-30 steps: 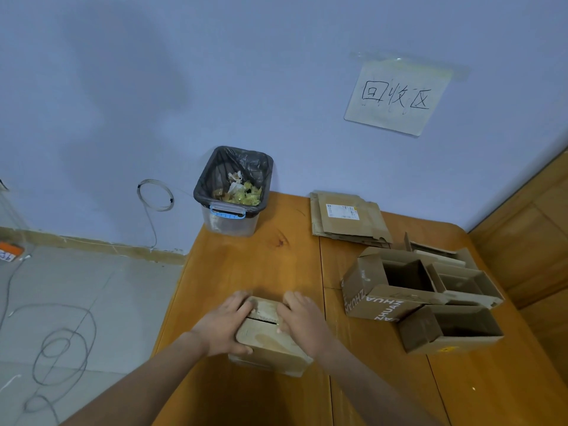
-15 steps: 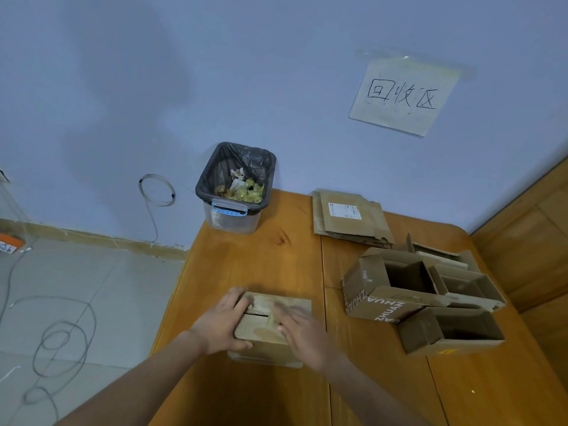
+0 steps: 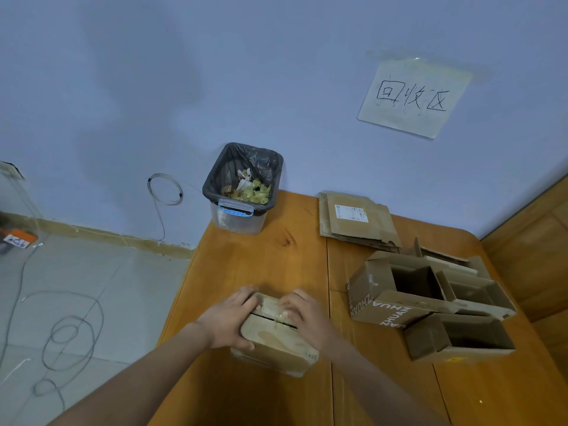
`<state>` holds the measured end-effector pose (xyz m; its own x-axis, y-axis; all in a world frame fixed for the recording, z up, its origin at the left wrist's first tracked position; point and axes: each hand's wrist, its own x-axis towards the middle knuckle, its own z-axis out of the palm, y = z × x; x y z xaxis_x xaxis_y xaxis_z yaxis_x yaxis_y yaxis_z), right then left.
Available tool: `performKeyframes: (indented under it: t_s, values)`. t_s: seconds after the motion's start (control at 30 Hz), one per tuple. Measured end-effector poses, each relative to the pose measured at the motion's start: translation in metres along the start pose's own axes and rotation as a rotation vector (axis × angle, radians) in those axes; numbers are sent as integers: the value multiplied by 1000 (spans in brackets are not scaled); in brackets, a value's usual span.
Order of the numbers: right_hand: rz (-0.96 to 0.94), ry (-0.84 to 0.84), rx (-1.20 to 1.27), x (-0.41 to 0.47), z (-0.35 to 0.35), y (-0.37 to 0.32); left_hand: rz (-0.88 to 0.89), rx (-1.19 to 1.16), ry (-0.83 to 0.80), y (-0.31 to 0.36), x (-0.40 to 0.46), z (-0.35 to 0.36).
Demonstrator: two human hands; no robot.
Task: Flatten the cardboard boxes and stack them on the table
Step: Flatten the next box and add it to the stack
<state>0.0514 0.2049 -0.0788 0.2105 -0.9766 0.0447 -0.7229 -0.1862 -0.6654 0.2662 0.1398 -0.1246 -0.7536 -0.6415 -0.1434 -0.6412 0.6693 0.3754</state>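
A small closed cardboard box (image 3: 276, 339) with taped flaps sits near the front of the wooden table (image 3: 261, 256). My left hand (image 3: 229, 319) grips its left end, thumb on the near side and fingers curled over the top edge. My right hand (image 3: 302, 315) holds its right side, fingers curled over the top by the seam. A stack of flattened cardboard (image 3: 356, 221) lies at the back of the table. Several open boxes (image 3: 430, 302) are clustered at the right.
A bin with a black liner and scraps (image 3: 242, 186) stands at the table's back left corner. A paper sign (image 3: 415, 98) hangs on the wall. Cables (image 3: 70, 336) lie on the tiled floor left of the table. A wooden panel (image 3: 538, 250) borders the right.
My right hand slid along the top of the box and came back to the seam. The box tilted slightly and my left hand stayed on its left end.
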Motion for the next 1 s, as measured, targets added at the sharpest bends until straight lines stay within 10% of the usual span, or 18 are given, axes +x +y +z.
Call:
performKeyframes:
  t_s: [0.23,0.7,1.0]
  values:
    - [-117,69,-187,-4,2,-3,13,13,-38,-5,5,-9]
    - [-339,-307,-503,4,-8,11,-19,-5,-69,-7,5,-13]
    - [-415,-145,-701,17,0,-10,-4,15,-54,-4,8,-13]
